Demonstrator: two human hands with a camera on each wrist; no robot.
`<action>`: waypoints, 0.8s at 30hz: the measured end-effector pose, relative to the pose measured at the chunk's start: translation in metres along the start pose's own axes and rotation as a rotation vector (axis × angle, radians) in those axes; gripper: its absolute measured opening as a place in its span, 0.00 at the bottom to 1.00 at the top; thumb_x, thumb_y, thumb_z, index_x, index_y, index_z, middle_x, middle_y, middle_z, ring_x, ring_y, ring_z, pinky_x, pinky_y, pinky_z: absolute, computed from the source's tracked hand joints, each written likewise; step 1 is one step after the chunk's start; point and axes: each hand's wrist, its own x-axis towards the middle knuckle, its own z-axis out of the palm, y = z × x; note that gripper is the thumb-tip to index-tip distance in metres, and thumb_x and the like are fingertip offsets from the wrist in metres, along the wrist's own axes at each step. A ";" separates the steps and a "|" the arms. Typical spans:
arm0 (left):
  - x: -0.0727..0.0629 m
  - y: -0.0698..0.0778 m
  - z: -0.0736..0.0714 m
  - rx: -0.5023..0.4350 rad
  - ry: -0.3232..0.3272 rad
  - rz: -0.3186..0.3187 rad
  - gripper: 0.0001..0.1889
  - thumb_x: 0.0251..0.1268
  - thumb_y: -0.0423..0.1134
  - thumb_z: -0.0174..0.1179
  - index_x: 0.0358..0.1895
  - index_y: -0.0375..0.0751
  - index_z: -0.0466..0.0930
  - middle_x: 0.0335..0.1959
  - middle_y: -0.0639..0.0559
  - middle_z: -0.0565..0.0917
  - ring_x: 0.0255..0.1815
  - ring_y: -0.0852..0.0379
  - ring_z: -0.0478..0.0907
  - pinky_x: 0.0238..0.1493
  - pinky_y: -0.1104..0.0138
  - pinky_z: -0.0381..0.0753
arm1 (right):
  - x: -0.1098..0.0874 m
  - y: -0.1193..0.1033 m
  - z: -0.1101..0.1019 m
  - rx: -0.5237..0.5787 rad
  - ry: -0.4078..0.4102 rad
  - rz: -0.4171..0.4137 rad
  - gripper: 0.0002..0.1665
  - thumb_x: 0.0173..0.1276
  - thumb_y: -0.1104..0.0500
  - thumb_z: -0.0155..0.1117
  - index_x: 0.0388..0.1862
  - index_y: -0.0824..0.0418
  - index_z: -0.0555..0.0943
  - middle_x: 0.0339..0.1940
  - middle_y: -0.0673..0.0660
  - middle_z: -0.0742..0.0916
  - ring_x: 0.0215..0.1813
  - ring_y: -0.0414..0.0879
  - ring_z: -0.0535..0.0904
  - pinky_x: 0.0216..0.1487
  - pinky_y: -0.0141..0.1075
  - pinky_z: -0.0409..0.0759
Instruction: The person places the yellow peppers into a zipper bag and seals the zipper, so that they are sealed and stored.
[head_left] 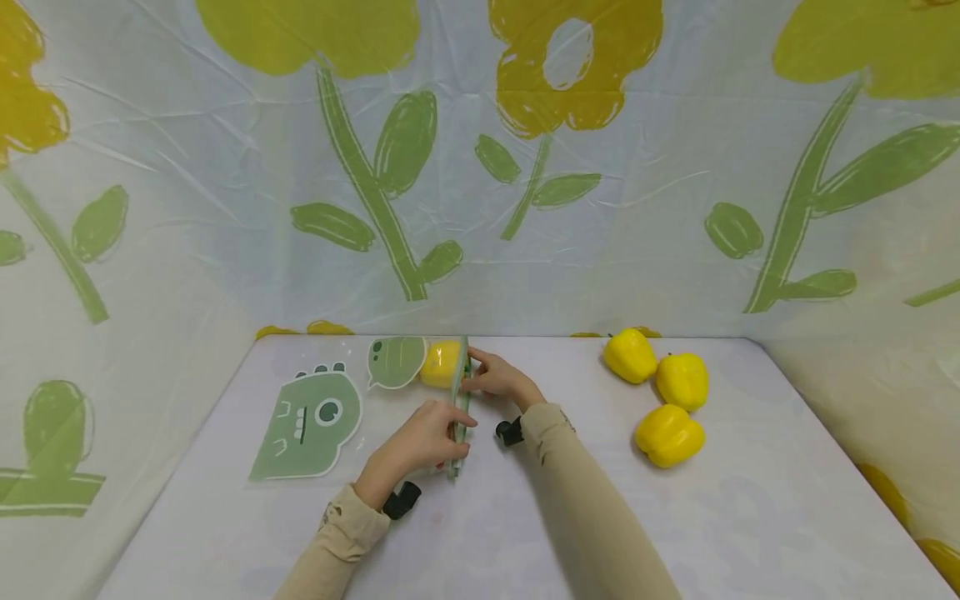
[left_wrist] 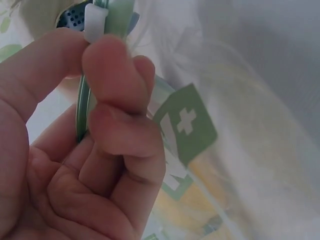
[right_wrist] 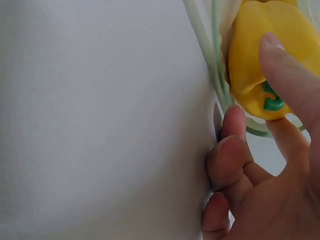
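A clear zip bag point(head_left: 311, 427) with a green cartoon creature printed on it lies on its side, its mouth facing right. My left hand point(head_left: 422, 435) pinches the near part of the mouth's edge, close to a white zip slider point(left_wrist: 95, 22). Just inside the mouth, at the far end, is a yellow bell pepper point(head_left: 441, 364) with a green stem. My right hand point(head_left: 501, 379) holds this pepper, the thumb lying across it near the stem and the other fingers bent by the bag's rim. More yellow shows behind the pepper in the right wrist view.
Three more yellow bell peppers point(head_left: 681, 382) sit close together at the right of the white table point(head_left: 750, 517). A flower-printed cloth point(head_left: 645, 225) hangs behind the table and along both sides. A dark wrist camera point(head_left: 510, 432) is on the right wrist.
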 end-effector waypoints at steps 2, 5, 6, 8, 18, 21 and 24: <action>0.000 0.000 -0.001 0.000 -0.002 -0.002 0.18 0.53 0.28 0.65 0.50 0.30 0.85 0.09 0.60 0.75 0.06 0.63 0.71 0.14 0.69 0.71 | 0.001 0.000 0.001 -0.011 0.010 0.006 0.48 0.65 0.58 0.69 0.80 0.54 0.58 0.33 0.55 0.76 0.27 0.43 0.69 0.30 0.32 0.70; 0.000 -0.001 -0.002 0.001 -0.002 -0.009 0.19 0.52 0.28 0.64 0.50 0.30 0.85 0.09 0.60 0.75 0.06 0.63 0.71 0.13 0.70 0.70 | 0.003 0.002 0.004 -0.001 0.023 0.000 0.47 0.64 0.58 0.70 0.79 0.54 0.59 0.33 0.55 0.76 0.29 0.44 0.69 0.31 0.32 0.69; -0.001 -0.002 -0.002 0.002 -0.003 -0.010 0.19 0.52 0.28 0.64 0.50 0.30 0.85 0.09 0.61 0.75 0.06 0.63 0.71 0.13 0.70 0.69 | 0.004 0.003 0.005 0.002 0.031 -0.005 0.47 0.64 0.58 0.70 0.79 0.53 0.60 0.33 0.55 0.76 0.29 0.43 0.69 0.31 0.32 0.69; -0.001 -0.002 -0.002 -0.002 -0.003 -0.004 0.19 0.52 0.28 0.64 0.50 0.30 0.85 0.09 0.60 0.75 0.06 0.63 0.71 0.14 0.70 0.69 | 0.006 0.002 0.007 0.007 0.048 -0.017 0.47 0.62 0.59 0.70 0.79 0.53 0.61 0.34 0.56 0.77 0.31 0.44 0.69 0.32 0.33 0.69; -0.002 0.001 -0.001 -0.017 0.011 0.014 0.18 0.53 0.28 0.65 0.50 0.29 0.84 0.11 0.58 0.76 0.07 0.62 0.73 0.15 0.68 0.73 | 0.006 -0.004 0.018 -0.197 0.199 0.057 0.44 0.55 0.53 0.72 0.72 0.54 0.71 0.61 0.60 0.82 0.60 0.57 0.76 0.66 0.60 0.64; -0.002 0.002 -0.001 -0.038 0.009 -0.001 0.18 0.54 0.29 0.65 0.51 0.28 0.84 0.11 0.58 0.76 0.07 0.61 0.74 0.14 0.67 0.73 | 0.004 -0.002 0.016 -0.141 0.199 0.043 0.42 0.56 0.54 0.73 0.72 0.55 0.72 0.60 0.63 0.81 0.55 0.57 0.78 0.63 0.57 0.68; -0.002 0.002 -0.002 -0.043 0.004 -0.016 0.18 0.55 0.29 0.65 0.51 0.28 0.84 0.11 0.58 0.76 0.07 0.61 0.74 0.15 0.68 0.73 | -0.002 -0.001 0.009 -0.016 0.155 0.012 0.40 0.60 0.56 0.74 0.71 0.56 0.71 0.49 0.63 0.83 0.39 0.52 0.79 0.47 0.45 0.77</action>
